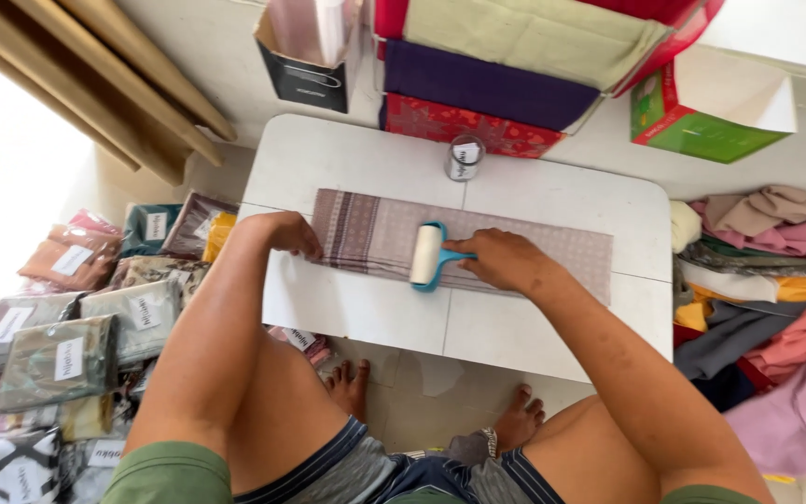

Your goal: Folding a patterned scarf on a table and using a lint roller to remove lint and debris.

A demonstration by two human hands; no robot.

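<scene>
While flat, left hand (293,233) on cloth (366,233)

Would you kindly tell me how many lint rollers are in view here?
1. The single lint roller, white with a blue handle, lies on the folded patterned cloth on the white table, gripped by the right hand. Others could be hidden among the piles.

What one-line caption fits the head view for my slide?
Right hand runs a blue-handled lint roller over a folded patterned cloth on a white table; left hand pins its end.
</scene>
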